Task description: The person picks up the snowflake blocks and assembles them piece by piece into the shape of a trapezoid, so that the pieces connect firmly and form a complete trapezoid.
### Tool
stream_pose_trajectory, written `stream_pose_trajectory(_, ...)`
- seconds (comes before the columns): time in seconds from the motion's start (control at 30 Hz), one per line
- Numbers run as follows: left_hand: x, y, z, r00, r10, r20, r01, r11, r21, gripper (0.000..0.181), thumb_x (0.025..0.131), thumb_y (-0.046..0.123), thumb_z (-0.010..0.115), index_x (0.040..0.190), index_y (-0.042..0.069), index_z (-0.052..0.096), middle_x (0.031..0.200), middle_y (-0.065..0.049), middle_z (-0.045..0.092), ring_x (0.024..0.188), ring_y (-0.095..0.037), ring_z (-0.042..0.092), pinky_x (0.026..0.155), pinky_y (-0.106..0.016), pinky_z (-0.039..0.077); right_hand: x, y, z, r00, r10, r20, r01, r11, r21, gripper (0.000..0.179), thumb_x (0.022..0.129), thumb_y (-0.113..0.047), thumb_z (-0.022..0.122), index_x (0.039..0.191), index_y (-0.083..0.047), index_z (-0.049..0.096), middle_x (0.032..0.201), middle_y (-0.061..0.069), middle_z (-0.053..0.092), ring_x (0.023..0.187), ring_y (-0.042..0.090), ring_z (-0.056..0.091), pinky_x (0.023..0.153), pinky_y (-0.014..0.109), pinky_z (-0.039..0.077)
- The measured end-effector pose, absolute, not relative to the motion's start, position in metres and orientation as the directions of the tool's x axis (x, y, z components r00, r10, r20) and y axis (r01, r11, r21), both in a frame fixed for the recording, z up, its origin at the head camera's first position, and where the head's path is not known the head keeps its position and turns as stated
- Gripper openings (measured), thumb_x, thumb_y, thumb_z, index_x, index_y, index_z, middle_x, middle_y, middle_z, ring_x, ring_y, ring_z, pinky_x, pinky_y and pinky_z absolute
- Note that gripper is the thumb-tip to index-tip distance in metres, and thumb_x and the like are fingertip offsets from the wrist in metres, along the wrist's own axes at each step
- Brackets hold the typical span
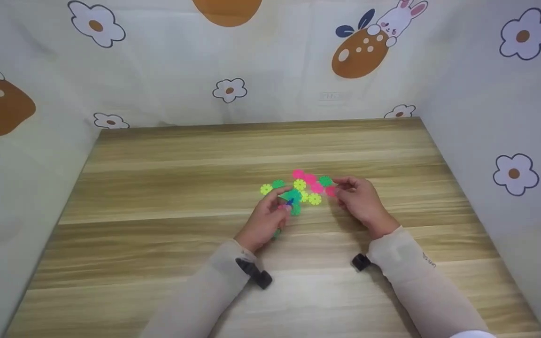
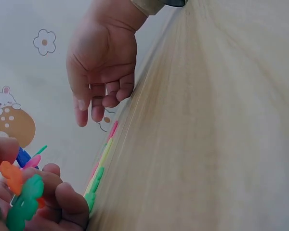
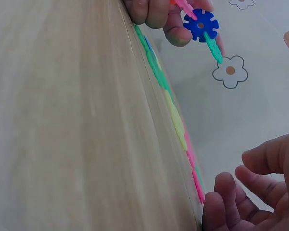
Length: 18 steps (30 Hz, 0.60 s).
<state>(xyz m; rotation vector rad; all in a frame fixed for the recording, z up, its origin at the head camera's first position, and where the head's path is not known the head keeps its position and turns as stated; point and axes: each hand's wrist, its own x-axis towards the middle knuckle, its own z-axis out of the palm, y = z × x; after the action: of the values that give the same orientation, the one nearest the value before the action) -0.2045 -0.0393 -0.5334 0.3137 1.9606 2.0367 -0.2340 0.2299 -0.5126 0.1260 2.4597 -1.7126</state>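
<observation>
My left hand (image 1: 263,221) grips a small cluster of joined, notched plastic discs. In the left wrist view an orange disc (image 2: 12,176) and a green disc (image 2: 27,204) stick out between the fingers. A blue disc (image 3: 201,25) of the same cluster shows in the right wrist view, with pink and green pieces slotted to it. My right hand (image 1: 365,203) holds nothing; its loosely bent fingers hover at the right end of the loose discs, right by a pink disc (image 1: 330,191) and a green disc (image 1: 325,180).
Several more flat discs lie on the wooden table (image 1: 181,188) between the hands, among them a yellow disc (image 1: 314,199) and a pink disc (image 1: 298,174). A second yellow disc (image 1: 266,189) lies at the left end. A patterned cloth (image 1: 280,56) hangs behind the table.
</observation>
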Motion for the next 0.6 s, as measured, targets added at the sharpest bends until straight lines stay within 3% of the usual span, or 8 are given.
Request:
stream_pose_trajectory(0.13,-0.2042,-0.0391,-0.5335,-0.937,0.348,-0.039,-0.057,-0.041,0.998,0.053,0.106,0.011,0.055,0.158,0.012,0.046,0.098,-0.003,0.053,0.071,-0.013,0.049,0.063,-0.022,0.046,-0.2348,0.2335,-0.5111,-0.980,-0.050,-0.194,0.144,0.495,-0.857,0.043,0.098,-0.007,0.060,0.141,-0.001,0.063,0.115,0.016,0.066,0.078,0.017,0.059,0.068,0.025,0.052)
stream_pose_trajectory(0.3,-0.2031,-0.0403,-0.5328,-0.933,0.359,-0.037,-0.045,-0.015,0.999,0.050,0.108,0.014,0.055,0.157,0.016,0.047,0.102,-0.004,0.052,0.070,-0.013,0.049,0.062,-0.023,0.045,-0.2357,0.2349,-0.5112,-0.969,-0.084,-0.234,0.130,0.631,-0.765,0.049,0.097,-0.014,0.066,0.145,-0.005,0.062,0.118,0.015,0.066,0.095,0.023,0.058,0.081,0.031,0.050)
stream_pose_trajectory(0.6,-0.2037,-0.0405,-0.5323,-0.925,0.372,-0.070,-0.070,0.012,0.997,0.045,0.108,0.015,0.056,0.153,0.016,0.052,0.102,-0.005,0.053,0.071,-0.014,0.051,0.064,-0.024,0.047,-0.2329,0.2351,-0.5092,-0.961,-0.115,-0.251,0.113,0.665,-0.738,0.031,0.095,-0.005,0.068,0.126,-0.004,0.069,0.114,0.015,0.068,0.101,0.026,0.061,0.086,0.035,0.052)
